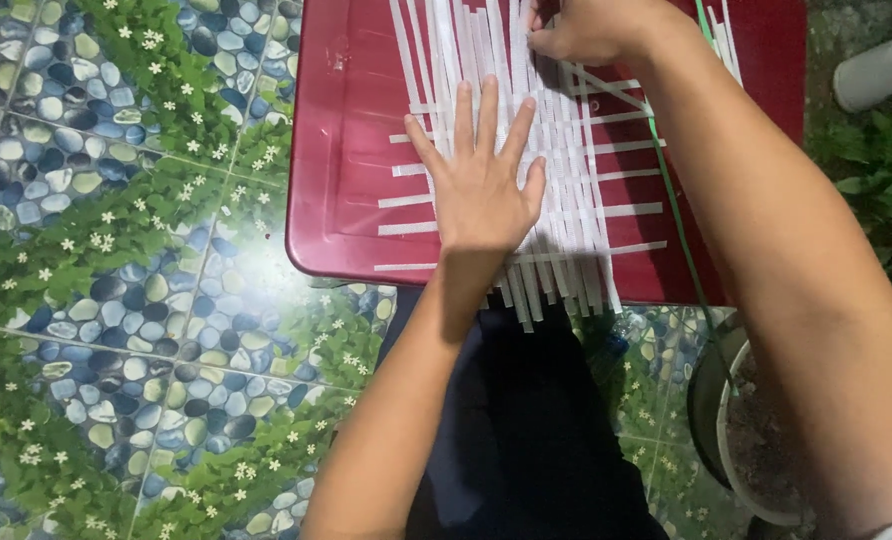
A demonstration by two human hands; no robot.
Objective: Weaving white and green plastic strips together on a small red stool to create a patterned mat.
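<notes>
**Two hands on a half-woven mat of white strips**

At the far left lies the glossy tiled floor (116, 300), printed with blue and grey pebbles, green leaves and small white flowers. Right of it stands the dark red plastic tabletop (346, 150), its rounded near edge catching the light.

On that tabletop lies the mat of flat white plastic strips (576, 190): long strips run from far to near and overhang the near edge, while crosswise strips pass through them and stick out to the left and right. The weave sits on the middle and right part of the red surface.

The left hand (481, 180) rests flat on the left part of the mat, palm down, fingers spread and pointing to the far side, pressing the strips against the tabletop. The right hand (581, 30) is at the far edge of the mat, fingers curled and pinching the strips there; exactly which strip it grips cannot be told.

A thin green cord (678, 220) runs from far to near along the right side of the mat. Below the tabletop, dark navy cloth (526, 420) covers the person's lap. At the near right stands a round pot with soil (756, 450), and green plants (881, 170) grow beyond it.
</notes>
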